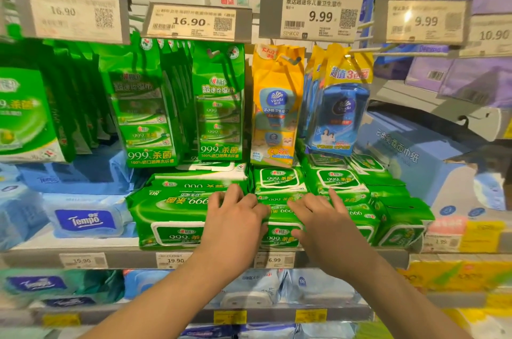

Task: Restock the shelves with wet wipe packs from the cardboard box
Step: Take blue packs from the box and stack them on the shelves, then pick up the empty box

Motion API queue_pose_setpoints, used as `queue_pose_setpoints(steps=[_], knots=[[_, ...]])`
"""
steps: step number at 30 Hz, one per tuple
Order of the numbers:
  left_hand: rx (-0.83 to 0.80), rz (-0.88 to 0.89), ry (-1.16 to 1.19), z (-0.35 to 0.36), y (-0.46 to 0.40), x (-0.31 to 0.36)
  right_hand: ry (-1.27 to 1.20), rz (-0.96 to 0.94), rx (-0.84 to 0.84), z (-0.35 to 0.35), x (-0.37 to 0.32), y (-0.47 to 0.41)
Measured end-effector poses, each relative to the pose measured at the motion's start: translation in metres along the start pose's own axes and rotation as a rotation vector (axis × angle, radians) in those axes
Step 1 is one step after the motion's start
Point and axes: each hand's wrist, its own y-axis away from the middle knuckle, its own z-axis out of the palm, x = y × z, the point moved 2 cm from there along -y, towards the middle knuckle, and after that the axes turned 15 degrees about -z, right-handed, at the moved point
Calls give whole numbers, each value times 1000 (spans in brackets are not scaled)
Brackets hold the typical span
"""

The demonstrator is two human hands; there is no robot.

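Both hands (pixel 235 216) on wipe packs (pixel 171 208) atop shelf (pixel 124 257), hanging packs (pixel 219 106) behind, Tempo pack (pixel 86 219) left.

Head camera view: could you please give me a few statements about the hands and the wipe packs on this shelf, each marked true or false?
1. Both hands rest on green wet wipe packs. True: the left hand and right hand lie flat on them.
2. The Tempo pack sits right of the hands. False: it sits to their left.
3. A yellow Vinda pack hangs above the green packs. True.
4. The price tag above the yellow pack reads 16.90. False: it reads 9.99.
5. The right hand holds a blue pack. False: it presses on green packs.
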Motion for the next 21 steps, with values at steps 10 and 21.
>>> queue_pose_setpoints(steps=[10, 21], knots=[[-88, -55, 188, -14, 54, -3, -166, 117, 281, 9, -34, 21], [-193, -457, 408, -41, 172, -88, -456, 108, 249, 15, -154, 51]])
